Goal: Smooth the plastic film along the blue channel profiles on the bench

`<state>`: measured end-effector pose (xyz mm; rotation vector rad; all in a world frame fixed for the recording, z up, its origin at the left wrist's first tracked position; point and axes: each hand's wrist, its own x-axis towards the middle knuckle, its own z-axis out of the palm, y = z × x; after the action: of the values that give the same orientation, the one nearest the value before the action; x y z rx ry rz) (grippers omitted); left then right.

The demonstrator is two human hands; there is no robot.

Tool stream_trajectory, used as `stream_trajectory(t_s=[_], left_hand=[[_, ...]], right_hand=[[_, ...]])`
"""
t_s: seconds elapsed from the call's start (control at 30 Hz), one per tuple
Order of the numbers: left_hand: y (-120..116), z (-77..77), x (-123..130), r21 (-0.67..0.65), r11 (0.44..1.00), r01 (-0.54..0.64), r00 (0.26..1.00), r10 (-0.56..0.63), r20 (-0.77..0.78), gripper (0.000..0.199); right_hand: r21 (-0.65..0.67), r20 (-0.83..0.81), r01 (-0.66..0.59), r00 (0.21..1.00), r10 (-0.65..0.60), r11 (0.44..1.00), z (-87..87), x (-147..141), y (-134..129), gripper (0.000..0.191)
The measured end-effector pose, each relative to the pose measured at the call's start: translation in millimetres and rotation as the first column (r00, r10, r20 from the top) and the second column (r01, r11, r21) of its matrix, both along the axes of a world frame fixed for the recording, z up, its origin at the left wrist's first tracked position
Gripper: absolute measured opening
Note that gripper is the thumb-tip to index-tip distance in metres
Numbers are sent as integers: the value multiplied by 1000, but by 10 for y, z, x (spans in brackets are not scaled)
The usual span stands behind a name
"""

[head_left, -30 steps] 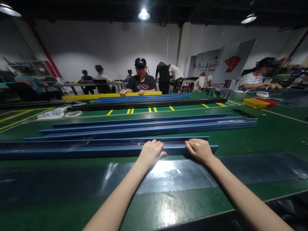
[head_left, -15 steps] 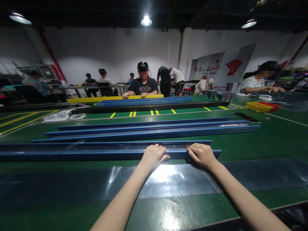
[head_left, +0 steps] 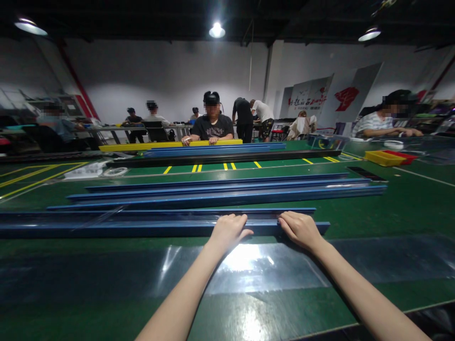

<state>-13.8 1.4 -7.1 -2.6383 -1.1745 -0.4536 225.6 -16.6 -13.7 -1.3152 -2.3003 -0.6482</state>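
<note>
A long blue channel-shaped profile (head_left: 142,230) lies across the green table in front of me, its right end just past my right hand. My left hand (head_left: 230,229) curls its fingers over the near wall into the channel, with the thumb stretched out along the outside. To its right, my right hand (head_left: 297,226) grips the same wall near the profile's end. Both sets of fingertips are partly hidden inside the channel. Between the profile and my body, a strip of clear plastic film (head_left: 263,274) lies flat under my forearms.
More blue profiles (head_left: 227,194) lie parallel beyond mine. Farther back are a black profile (head_left: 227,157) and a co-worker with both hands on a yellow profile (head_left: 142,147). At the right are a dark phone-like slab (head_left: 367,174) and a yellow tray (head_left: 384,158).
</note>
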Motion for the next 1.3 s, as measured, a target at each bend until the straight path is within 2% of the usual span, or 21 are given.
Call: stream_trajectory(t_s=[0.2, 0.47, 0.7, 0.9, 1.13, 1.3], left_hand=[[-18, 24, 18, -25, 998, -53, 999, 53, 11, 34], [-39, 26, 24, -10, 998, -65, 996, 66, 55, 31], [-74, 37, 48, 25, 998, -65, 990, 61, 128, 28], [-87, 54, 59, 27, 993, -112, 989, 109, 99, 30], [-84, 37, 21, 38, 997, -67, 996, 65, 62, 29], [-85, 43, -19, 41, 996, -78, 994, 75, 77, 31]], right_hand=[[167, -32, 103, 995, -99, 980, 9, -88, 35, 39], [76, -53, 229, 973, -225, 971, 18, -136, 89, 49], [84, -46, 179, 983, -175, 980, 27, -125, 90, 54], [137, -33, 138, 990, -135, 981, 3, -102, 110, 54], [94, -31, 123, 992, -121, 988, 32, -78, 118, 59], [113, -33, 124, 992, -121, 986, 31, 45, 119, 60]])
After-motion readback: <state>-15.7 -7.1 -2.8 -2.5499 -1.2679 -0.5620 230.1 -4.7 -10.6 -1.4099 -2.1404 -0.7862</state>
